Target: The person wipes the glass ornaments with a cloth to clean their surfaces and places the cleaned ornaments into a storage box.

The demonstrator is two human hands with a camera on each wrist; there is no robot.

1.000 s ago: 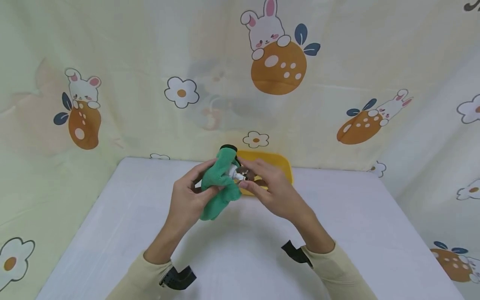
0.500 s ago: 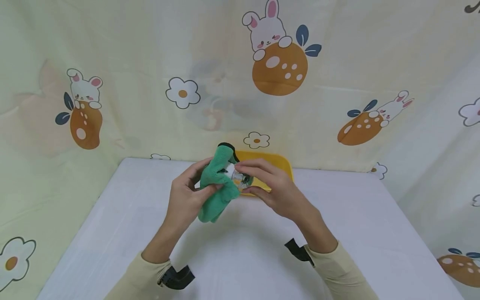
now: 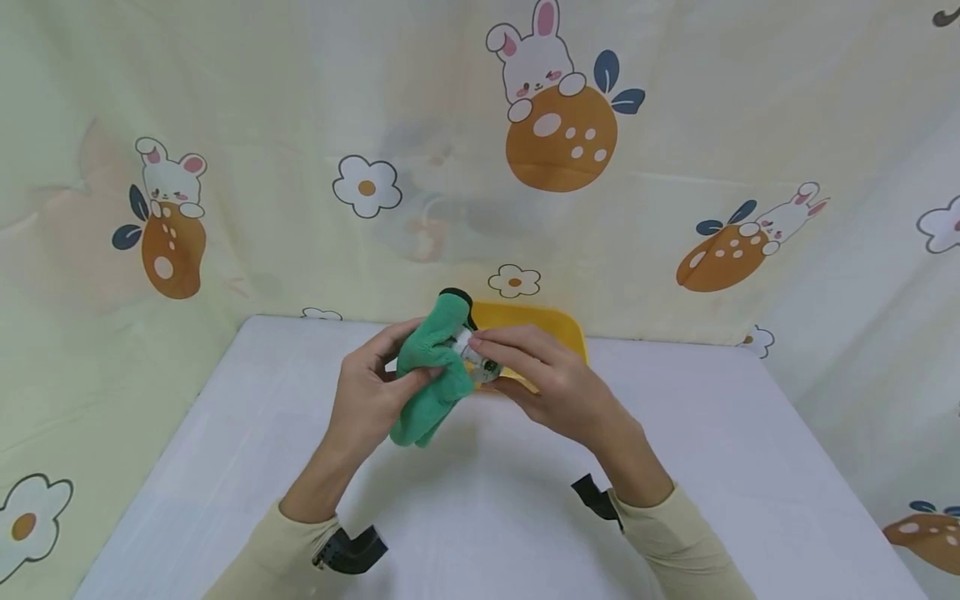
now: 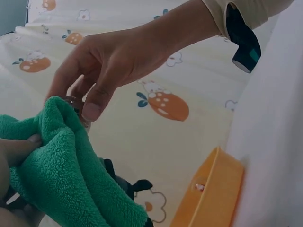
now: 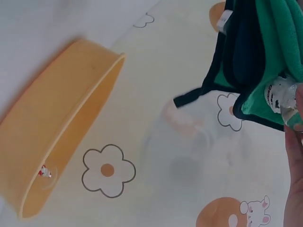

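Observation:
My left hand grips a folded green cloth with dark edging, its thumb pressed on the front of the folds. My right hand pinches a small clear globe with a white base, which has something green inside. In the right wrist view the base carries dark markings and lies against the green cloth. A dark strap hangs from the cloth's edge. The left wrist view shows the right fingers at the cloth's top fold, with the globe mostly hidden.
A yellow basin stands behind the hands at the table's back edge. Inside it, a small red-and-white figure shows under something clear. A white-covered table lies below, with a printed curtain behind it.
My right fingers have shifted over the globe as it turned in them, so its green inside now faces the head camera. The left hand and cloth have moved slightly left.

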